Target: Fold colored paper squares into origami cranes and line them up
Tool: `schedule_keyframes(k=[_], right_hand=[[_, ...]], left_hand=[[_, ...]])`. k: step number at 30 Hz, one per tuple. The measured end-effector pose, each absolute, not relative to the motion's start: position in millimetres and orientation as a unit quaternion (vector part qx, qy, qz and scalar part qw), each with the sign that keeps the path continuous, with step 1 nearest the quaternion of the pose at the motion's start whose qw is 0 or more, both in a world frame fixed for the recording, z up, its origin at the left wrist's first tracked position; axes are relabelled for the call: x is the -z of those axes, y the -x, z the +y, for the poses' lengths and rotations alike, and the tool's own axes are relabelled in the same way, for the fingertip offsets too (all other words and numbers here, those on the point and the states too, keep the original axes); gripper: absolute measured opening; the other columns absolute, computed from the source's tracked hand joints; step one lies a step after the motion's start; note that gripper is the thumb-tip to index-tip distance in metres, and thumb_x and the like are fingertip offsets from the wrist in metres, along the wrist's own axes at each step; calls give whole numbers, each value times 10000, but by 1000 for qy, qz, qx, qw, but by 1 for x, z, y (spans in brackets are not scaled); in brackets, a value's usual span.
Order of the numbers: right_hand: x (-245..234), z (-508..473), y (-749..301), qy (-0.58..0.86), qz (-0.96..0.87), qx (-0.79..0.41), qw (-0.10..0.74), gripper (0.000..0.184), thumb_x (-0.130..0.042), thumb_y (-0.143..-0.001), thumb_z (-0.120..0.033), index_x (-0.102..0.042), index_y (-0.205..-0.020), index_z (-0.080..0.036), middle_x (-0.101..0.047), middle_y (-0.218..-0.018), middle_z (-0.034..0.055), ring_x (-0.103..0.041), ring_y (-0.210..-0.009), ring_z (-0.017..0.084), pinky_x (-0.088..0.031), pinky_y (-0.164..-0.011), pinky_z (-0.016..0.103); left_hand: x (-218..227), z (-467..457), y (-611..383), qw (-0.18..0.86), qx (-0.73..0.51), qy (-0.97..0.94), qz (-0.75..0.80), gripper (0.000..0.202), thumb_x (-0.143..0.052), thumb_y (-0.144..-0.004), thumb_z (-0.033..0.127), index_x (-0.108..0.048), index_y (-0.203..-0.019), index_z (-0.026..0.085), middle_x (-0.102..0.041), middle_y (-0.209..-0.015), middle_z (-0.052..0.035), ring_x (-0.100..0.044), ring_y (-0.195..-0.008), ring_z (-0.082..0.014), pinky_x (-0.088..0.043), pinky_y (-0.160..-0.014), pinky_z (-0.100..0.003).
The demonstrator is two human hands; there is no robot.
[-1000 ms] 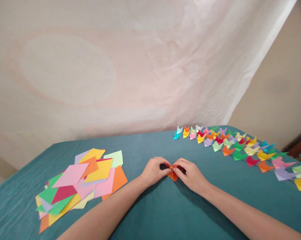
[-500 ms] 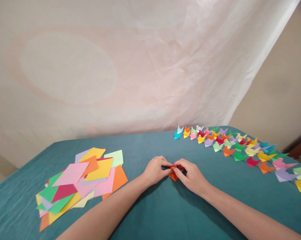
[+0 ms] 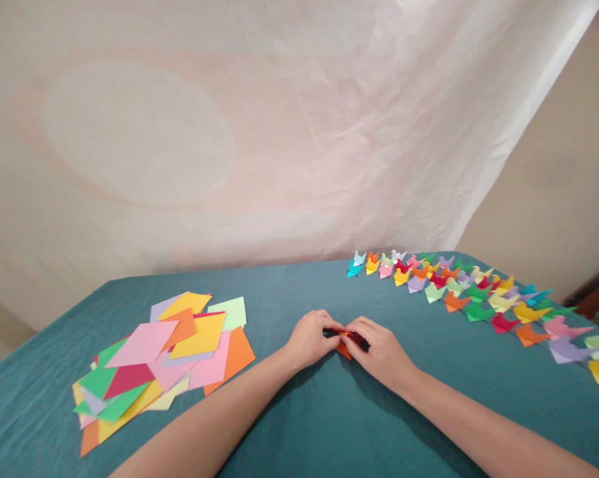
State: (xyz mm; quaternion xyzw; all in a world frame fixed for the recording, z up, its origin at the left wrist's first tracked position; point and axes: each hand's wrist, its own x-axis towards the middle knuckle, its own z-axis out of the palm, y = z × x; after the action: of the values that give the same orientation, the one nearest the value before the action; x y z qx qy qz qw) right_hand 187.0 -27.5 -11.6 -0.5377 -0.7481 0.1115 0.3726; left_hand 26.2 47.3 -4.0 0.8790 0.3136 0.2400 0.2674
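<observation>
Head view shows both hands meeting at the middle of a teal tablecloth (image 3: pixel 329 425). The left hand (image 3: pixel 309 340) and the right hand (image 3: pixel 381 348) close on a small orange folded paper (image 3: pixel 345 343) that rests low against the cloth between them. Left fingertips (image 3: pixel 335 326) curl inward and pinch the paper's left upper edge; right fingers (image 3: pixel 355 328) are drawn together and press on its right side from above. Only a narrow orange wedge shows, its point directed toward the person, below and between the two sets of fingertips; the rest lies hidden under the fingers, so the exact fold cannot be told.

To the left of the left forearm, well apart from the hands, lies a loose pile of coloured paper squares (image 3: pixel 164 358), overlapping in pink, yellow, orange, green and red. To the right, rows of folded paper birds (image 3: pixel 478 295) in mixed colours run from the far edge of the cloth toward the right border. A creased pale backdrop sheet (image 3: pixel 279 133) hangs behind the table.
</observation>
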Motion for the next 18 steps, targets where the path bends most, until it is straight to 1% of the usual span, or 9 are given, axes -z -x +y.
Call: schedule_keyframes(k=[12, 15, 18], right_hand=[[12, -27, -189, 521, -768, -80, 363, 177, -446, -874, -158, -615, -895, -205, -596, -826, 46, -574, -744, 168, -477, -714, 292], [13, -27, -189, 519, -773, -74, 358, 183, -440, -879, -165, -616, -908, -206, -600, -837, 51, -576, -749, 169, -481, -718, 294], [15, -26, -191, 517, -778, -68, 352, 179, -448, -875, -170, -619, -911, -209, -603, -843, 53, -579, -757, 172, -483, -723, 297]], left_hand=[[3, 45, -26, 273, -242, -871, 329, 174, -621, -756, 251, -731, -890, 244, -667, -789, -13, -590, -797, -162, -445, -757, -243], [1, 45, -22, 290, -237, -872, 316, 173, -615, -770, 269, -728, -898, 244, -678, -813, -12, -601, -807, -157, -450, -772, -241], [-1, 45, -20, 294, -233, -875, 307, 174, -601, -780, 248, -726, -901, 238, -686, -844, -14, -609, -830, -157, -454, -791, -243]])
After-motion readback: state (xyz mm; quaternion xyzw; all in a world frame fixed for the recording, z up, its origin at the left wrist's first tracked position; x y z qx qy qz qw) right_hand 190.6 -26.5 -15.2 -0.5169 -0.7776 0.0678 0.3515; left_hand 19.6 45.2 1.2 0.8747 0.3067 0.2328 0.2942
